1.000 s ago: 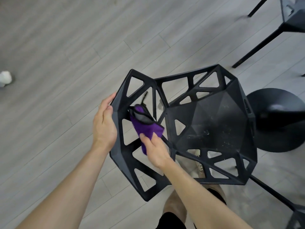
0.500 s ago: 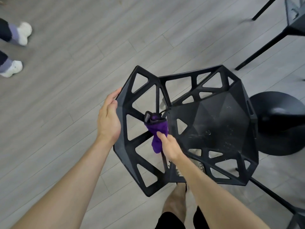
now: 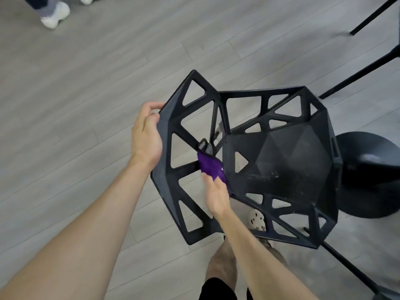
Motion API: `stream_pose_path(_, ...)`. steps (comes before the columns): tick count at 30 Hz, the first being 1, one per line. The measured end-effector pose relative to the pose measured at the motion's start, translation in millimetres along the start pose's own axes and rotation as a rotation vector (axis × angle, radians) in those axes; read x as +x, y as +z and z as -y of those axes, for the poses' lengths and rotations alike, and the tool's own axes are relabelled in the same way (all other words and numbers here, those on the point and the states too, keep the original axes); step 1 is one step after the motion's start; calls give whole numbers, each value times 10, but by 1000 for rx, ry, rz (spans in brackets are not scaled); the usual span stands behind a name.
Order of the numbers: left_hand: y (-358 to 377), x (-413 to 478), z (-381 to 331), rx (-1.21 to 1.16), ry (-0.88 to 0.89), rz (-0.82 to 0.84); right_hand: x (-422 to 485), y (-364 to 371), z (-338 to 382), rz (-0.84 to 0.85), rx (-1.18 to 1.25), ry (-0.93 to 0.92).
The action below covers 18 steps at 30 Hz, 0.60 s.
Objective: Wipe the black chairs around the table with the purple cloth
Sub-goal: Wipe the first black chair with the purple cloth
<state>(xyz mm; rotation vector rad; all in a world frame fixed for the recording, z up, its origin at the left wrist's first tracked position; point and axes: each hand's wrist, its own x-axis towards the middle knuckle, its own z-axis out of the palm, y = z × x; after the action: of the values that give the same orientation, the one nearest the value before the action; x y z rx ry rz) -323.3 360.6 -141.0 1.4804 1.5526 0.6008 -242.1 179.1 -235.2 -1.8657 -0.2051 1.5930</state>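
Note:
A black chair [image 3: 287, 161] with triangular cut-outs fills the middle of the view, its backrest toward the left. My left hand [image 3: 146, 135] grips the outer edge of the backrest. My right hand [image 3: 216, 194] holds the purple cloth [image 3: 211, 166] and presses it against a strut where the backrest meets the seat. A grey side of the cloth shows at its upper end. The seat surface carries pale dusty specks.
A round black table base [image 3: 372, 176] sits right of the chair. Thin black legs of another chair [image 3: 355, 76] cross the top right. Another person's white shoes [image 3: 55, 15] stand at the top left. My own feet [image 3: 256, 219] are below the chair on grey wood flooring.
My right hand has moved the cloth from the backrest's upper struts down to the joint with the seat. The view has shifted, and the other person's shoes have come nearer at the top left.

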Motion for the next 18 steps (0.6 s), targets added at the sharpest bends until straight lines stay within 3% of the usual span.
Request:
stream_pose_path(5, 26, -80, -152, -49, -42, -14, -416, -105, 62, 124, 35, -149)
stream_pose_path(11, -298, -496, -19, -200, -122, -190, -144, -24, 221, 61, 22, -17)
stream_pose_path(16, -535, -1288, 264, -283, -166, -180, -1020, 114, 197, 238, 19, -222)
stream_pose_path(18, -483, -1419, 270, -314, -174, -128, -1002, 137, 337, 236, -16, -266)
